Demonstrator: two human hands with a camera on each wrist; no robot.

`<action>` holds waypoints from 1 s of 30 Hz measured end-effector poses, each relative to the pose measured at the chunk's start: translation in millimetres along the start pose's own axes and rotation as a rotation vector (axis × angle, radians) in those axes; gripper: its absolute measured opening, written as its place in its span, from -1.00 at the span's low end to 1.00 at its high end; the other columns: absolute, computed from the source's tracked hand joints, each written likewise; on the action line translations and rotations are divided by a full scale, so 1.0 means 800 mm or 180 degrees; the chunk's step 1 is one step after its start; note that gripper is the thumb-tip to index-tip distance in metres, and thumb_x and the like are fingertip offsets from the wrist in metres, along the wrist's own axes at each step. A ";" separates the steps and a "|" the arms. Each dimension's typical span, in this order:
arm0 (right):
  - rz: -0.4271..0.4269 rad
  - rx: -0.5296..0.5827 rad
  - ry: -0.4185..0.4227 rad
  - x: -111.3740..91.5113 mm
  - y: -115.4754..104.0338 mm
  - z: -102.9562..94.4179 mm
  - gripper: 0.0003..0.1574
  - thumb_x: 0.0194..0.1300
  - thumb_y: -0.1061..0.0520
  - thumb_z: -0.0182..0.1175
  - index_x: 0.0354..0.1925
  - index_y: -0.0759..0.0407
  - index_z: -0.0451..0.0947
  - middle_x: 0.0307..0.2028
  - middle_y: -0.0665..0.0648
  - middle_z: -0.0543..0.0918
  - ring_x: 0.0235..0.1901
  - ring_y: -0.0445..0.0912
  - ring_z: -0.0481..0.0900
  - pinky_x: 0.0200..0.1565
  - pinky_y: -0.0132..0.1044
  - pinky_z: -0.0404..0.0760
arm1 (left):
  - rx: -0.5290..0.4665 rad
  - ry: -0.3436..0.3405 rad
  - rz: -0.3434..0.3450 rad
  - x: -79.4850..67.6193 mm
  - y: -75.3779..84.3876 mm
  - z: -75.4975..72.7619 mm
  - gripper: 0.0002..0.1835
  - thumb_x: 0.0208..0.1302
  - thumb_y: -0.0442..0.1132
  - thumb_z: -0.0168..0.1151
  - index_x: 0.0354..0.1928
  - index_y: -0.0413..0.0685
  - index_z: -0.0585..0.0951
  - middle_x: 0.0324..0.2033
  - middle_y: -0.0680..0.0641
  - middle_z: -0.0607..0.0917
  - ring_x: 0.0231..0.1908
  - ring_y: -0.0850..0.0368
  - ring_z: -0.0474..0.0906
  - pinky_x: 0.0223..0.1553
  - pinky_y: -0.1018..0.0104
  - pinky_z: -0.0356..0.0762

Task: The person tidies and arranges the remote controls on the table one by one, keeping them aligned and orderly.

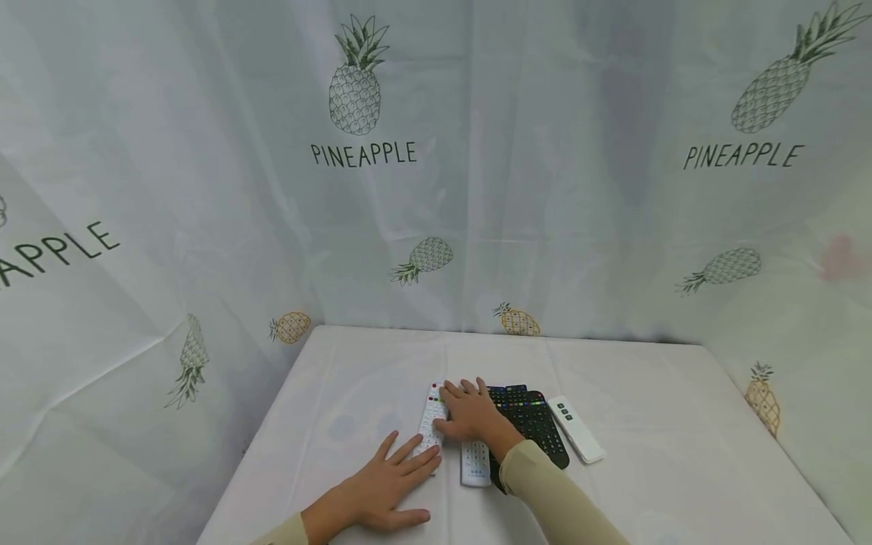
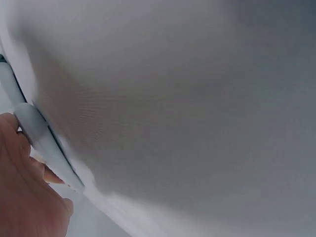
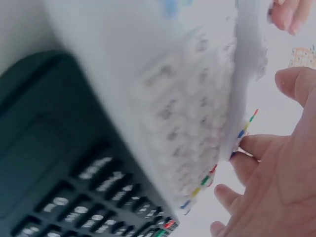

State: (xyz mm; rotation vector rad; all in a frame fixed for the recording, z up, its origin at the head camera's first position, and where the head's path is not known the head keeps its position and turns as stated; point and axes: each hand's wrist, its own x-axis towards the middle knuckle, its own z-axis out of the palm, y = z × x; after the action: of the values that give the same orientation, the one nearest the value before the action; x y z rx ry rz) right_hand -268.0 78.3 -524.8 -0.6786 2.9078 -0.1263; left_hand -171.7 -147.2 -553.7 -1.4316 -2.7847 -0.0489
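My left hand (image 1: 388,484) has its fingers spread, their tips at the near end of the leftmost white remote control (image 1: 432,421). In the left wrist view that hand (image 2: 29,192) is beside a pale remote (image 2: 44,140). With fingers extended, my right hand (image 1: 470,415) reaches over the far part of a second white remote (image 1: 475,468), hiding that part. Its fingertips overlap the leftmost remote's far end. From the right wrist, the right hand's fingers (image 3: 256,145) meet a white remote's edge near its coloured buttons.
Black remotes (image 1: 538,428) lie side by side to the right of the white pair, partly under the right forearm. Further right, a slim white remote (image 1: 577,431) with few buttons lies at a slant. The white-covered table (image 1: 654,424) backs onto a pineapple-print curtain (image 1: 545,189).
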 end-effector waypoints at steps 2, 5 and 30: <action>0.0010 -0.0012 -0.0005 0.002 -0.003 0.001 -0.06 0.34 -0.43 -0.09 0.49 0.01 0.20 0.48 0.05 0.27 0.49 0.16 0.16 0.46 0.24 -0.04 | -0.0002 0.0015 -0.0021 -0.003 -0.002 0.001 -0.18 0.43 0.41 -0.33 0.56 0.12 0.11 0.54 0.10 0.13 0.54 -0.11 -0.01 0.31 -0.43 0.03; 0.0007 -0.0038 -0.0027 0.004 -0.010 0.000 -0.05 0.32 -0.43 -0.07 0.49 0.02 0.21 0.49 0.05 0.27 0.49 0.16 0.16 0.47 0.23 -0.04 | -0.0014 0.0047 -0.0028 -0.009 -0.004 0.002 -0.21 0.45 0.39 -0.32 0.55 0.11 0.12 0.54 0.09 0.13 0.54 -0.12 -0.01 0.30 -0.44 0.04; -0.0060 -0.0009 -0.0179 0.031 -0.055 -0.006 0.03 0.24 -0.50 0.00 0.50 -0.03 0.19 0.50 0.01 0.25 0.49 0.12 0.15 0.46 0.15 0.08 | 0.0022 0.0214 -0.0249 -0.051 -0.017 0.008 -0.28 0.50 0.27 -0.22 0.55 0.11 0.13 0.55 0.06 0.13 0.52 -0.18 0.02 0.36 -0.22 -0.10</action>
State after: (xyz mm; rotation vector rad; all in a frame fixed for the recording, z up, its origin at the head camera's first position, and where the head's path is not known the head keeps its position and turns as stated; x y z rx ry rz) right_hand -271.5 27.9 -518.1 -0.6984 2.8491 -0.1033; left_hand -158.9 -188.2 -561.5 -1.2938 -2.7823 -0.0862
